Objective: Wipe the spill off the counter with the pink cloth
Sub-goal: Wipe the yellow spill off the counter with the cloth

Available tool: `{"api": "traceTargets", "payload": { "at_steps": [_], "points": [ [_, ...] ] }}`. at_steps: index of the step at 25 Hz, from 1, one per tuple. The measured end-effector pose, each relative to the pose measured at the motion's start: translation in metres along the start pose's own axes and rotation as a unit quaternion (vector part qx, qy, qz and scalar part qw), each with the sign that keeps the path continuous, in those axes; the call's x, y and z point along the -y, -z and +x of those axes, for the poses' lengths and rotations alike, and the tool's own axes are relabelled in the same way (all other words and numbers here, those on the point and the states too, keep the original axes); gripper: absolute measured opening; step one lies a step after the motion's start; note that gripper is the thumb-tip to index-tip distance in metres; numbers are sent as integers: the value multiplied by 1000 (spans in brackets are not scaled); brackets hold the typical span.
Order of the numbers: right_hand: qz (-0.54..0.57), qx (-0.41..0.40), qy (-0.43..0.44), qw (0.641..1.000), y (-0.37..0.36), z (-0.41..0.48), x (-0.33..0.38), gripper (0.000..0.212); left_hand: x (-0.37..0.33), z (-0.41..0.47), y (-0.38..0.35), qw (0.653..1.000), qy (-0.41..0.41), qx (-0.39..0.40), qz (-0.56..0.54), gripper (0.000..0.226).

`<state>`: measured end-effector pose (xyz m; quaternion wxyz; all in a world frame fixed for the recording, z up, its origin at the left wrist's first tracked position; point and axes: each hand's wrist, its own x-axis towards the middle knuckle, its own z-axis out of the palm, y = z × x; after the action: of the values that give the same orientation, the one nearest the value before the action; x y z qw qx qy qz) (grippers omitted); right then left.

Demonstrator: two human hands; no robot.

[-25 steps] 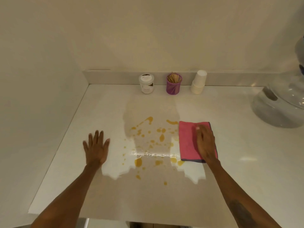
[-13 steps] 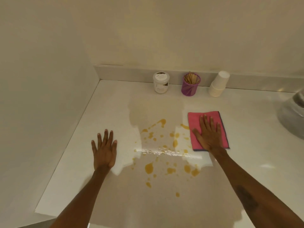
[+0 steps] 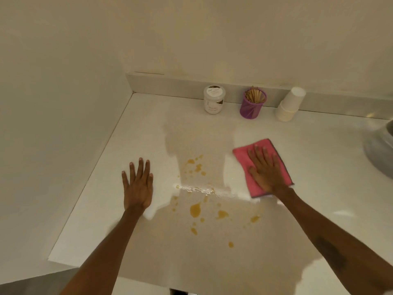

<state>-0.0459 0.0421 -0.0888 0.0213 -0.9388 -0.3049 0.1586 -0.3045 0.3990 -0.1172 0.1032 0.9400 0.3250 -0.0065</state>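
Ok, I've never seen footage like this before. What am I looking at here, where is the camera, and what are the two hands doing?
The camera sits on a person's head, looking down at a white counter. No machine here, just bare hands. The right hand presses flat on a pink cloth, beside an orange-yellow spill not yet wiped. The left hand rests flat on the counter, holding nothing. Along the back wall stand a white jar, a purple cup of wooden sticks and stacked white cups.

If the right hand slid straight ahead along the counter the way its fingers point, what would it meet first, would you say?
The right hand, flat on the pink cloth, points toward the back wall, slightly left. The counter ahead looks free until the purple cup of wooden sticks, probably the first thing met, though depth is uncertain.
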Motion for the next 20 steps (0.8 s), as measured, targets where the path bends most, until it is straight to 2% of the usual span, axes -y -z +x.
{"api": "traceTargets", "payload": {
  "at_steps": [2, 4, 7, 9, 11, 13, 14, 16, 18, 20],
  "points": [
    [13, -17, -21, 1000, 18, 41, 25, 67, 1, 3, -4, 1000, -6, -6, -3, 57],
    [30, -35, 7, 999, 23, 69, 74, 66, 2, 5, -6, 1000, -8, -10, 1, 57],
    [10, -19, 94, 995, 10, 66, 151, 61, 3, 7, -7, 1000, -9, -7, 6, 56],
    [-47, 8, 204, 978, -13, 29, 186, 61, 3, 7, -3, 1000, -12, 4, 2, 56],
    [-95, 8, 327, 940, -32, -20, 174, 62, 2, 3, 0, 1000, -14, 14, -1, 56],
    [-88, 5, 390, 917, -34, -40, 121, 61, 0, 1, 0, 1000, -12, 15, 6, 57],
    [-89, -14, 379, 921, -31, -37, 93, 61, 0, 1, 0, 1000, -9, 15, 8, 57],
    [-75, -15, 267, 961, -18, -16, 62, 65, 3, 2, -1, 1000, -9, 11, 11, 57],
    [-42, -21, 157, 987, -7, 18, 81, 64, 5, 5, -3, 1000, -14, 9, 12, 57],
    [-17, -45, 144, 988, -10, 36, 132, 61, 6, 6, -4, 1000, -18, 7, 17, 57]
  ]
}}
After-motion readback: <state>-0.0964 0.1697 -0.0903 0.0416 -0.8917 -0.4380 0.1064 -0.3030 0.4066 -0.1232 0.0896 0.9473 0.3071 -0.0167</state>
